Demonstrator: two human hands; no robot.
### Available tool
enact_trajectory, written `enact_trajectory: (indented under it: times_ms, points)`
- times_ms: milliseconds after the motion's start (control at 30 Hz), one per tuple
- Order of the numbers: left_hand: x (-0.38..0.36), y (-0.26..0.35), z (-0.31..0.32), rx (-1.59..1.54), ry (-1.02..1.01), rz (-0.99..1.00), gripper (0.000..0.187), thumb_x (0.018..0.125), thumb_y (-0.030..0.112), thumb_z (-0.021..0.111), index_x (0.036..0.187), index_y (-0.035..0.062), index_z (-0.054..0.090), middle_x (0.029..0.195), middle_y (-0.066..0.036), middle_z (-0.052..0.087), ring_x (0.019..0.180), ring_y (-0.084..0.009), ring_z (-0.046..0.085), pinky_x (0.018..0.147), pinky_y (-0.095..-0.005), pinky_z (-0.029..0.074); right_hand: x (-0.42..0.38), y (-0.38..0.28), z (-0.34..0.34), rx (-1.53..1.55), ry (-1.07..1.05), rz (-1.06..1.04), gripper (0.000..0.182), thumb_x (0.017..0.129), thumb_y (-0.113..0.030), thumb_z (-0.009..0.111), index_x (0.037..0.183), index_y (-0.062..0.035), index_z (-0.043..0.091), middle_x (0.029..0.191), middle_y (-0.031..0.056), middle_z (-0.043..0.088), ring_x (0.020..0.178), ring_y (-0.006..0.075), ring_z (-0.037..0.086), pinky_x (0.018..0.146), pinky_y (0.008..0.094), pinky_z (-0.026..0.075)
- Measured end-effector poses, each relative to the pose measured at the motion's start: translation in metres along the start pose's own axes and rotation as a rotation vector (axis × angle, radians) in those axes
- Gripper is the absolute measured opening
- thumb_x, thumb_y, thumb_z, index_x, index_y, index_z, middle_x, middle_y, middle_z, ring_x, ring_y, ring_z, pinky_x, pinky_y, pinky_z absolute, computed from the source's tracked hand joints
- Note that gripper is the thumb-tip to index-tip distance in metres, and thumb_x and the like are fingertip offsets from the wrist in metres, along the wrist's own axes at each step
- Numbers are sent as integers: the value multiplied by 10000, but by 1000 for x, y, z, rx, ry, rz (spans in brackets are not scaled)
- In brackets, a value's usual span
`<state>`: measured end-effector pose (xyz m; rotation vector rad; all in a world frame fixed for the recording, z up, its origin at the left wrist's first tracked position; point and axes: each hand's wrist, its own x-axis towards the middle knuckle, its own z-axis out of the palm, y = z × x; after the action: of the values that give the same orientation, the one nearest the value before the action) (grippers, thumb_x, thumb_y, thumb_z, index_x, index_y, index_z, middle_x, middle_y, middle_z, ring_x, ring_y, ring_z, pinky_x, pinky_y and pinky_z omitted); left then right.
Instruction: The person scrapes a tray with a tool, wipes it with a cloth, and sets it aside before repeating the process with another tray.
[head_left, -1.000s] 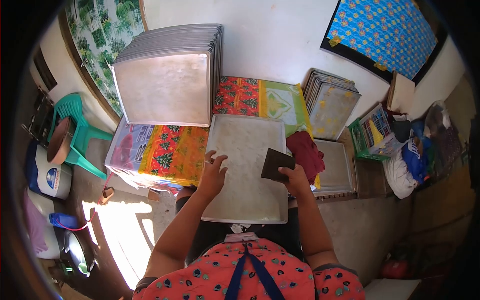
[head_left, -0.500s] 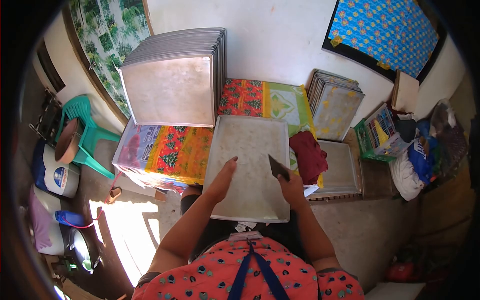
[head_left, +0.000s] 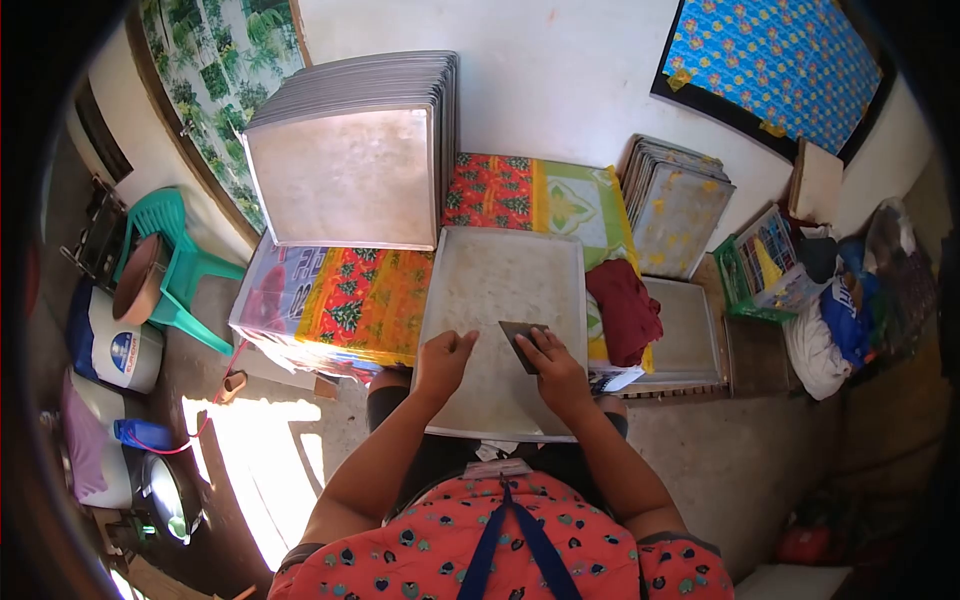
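Note:
In front of me a worn metal baking tray (head_left: 510, 275) rests partly on the cloth-covered table and reaches back over my lap. My right hand (head_left: 560, 375) grips a flat, dark, square-edged scraper (head_left: 518, 342), fingers spread over its top, held at a tilt low over the middle of the tray. Over the tray's left side is my left hand (head_left: 445, 362), curled into a fist with nothing showing in it. A crumpled dark red cloth (head_left: 625, 310) lies just right of the tray.
A tall stack of trays (head_left: 340, 175) stands on the table at the back left. Smaller yellow-spotted trays (head_left: 680, 215) lean against the wall at right, near another flat tray (head_left: 685, 330) and a green crate (head_left: 740, 280). A green plastic chair (head_left: 185, 270) is at left.
My right hand has moved left and inward, bringing the scraper down flatter over the tray's middle. The left hand has curled from straighter fingers into a fist.

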<state>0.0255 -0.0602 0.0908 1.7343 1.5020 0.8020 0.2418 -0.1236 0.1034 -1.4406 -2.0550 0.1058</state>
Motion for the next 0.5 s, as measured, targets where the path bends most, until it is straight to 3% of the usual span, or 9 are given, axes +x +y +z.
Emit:
enact_trajectory:
  times_ms: [100,200,300,400,433,500]
  points:
    - [-2,-2,-1,211,-134,15,419,918,436,527,1034,52,646,786,-30,633,669,-244,602,674,-386,482,-2,-1,5,192,-43,161,582,752,76,504,1303,-113,510,1283,198,531,1190,390,504,994,430,434]
    - [-18,9,8,-729,-451,-204,380,915,405,546,1054,57,614,976,-75,647,840,-220,628,712,-379,480,-6,-4,20,35,2,130,548,768,66,508,1294,-88,510,1282,213,526,1189,386,507,991,421,439]
    - [-26,12,10,-771,-540,-368,376,920,359,549,1091,27,592,1064,-101,632,956,-229,618,784,-363,491,-15,-11,33,86,-113,-23,586,785,14,539,1352,-108,451,1384,230,420,1279,407,409,1043,468,375]
    - [-24,-27,24,-832,-453,-343,342,943,298,515,1098,-1,581,1056,-125,635,928,-243,634,774,-360,517,-8,-18,20,34,-506,-15,670,807,-115,610,1425,-139,353,1487,221,261,1370,421,254,1094,530,259]
    - [-20,-33,22,-816,-455,-379,328,946,277,507,1101,-3,578,1049,-128,636,915,-246,640,763,-358,523,-2,-10,14,54,-643,101,772,805,-232,664,1467,-165,272,1533,203,144,1408,422,138,1108,563,167]
    - [-11,-40,17,-784,-457,-455,300,951,235,493,1106,-8,574,1035,-134,637,889,-253,652,741,-354,535,6,37,7,84,-439,177,769,806,-305,676,1458,-159,294,1524,207,183,1405,408,169,1110,551,179]
